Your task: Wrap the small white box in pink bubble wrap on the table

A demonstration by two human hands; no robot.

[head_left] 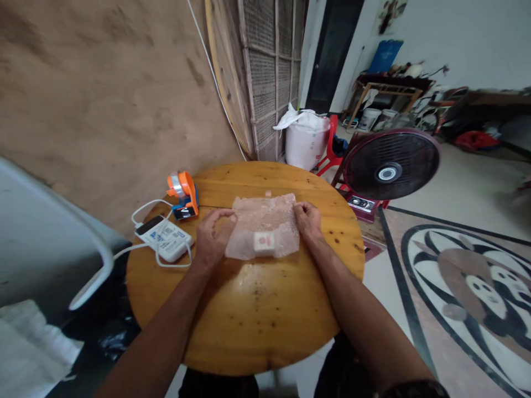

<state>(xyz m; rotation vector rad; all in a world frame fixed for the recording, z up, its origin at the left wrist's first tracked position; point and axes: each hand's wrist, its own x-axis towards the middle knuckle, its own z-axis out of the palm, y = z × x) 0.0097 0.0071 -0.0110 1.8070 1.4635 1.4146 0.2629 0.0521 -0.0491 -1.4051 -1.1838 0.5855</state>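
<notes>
A sheet of clear bubble wrap (265, 214) lies on the round wooden table (257, 309). Near its front edge is a small whitish box (264, 241) with reddish marks, seen on or through the plastic. My left hand (212, 235) is at the sheet's left side, thumb and forefinger closed on its edge. At the right side, my right hand (307, 218) pinches the upper right edge with curled fingers.
On the table's left stand an orange and blue tape dispenser (182, 193) and a white power bank (168, 240) with cables. Beyond the right edge is a dark red fan (388, 171). A white sack (306, 141) stands behind the table.
</notes>
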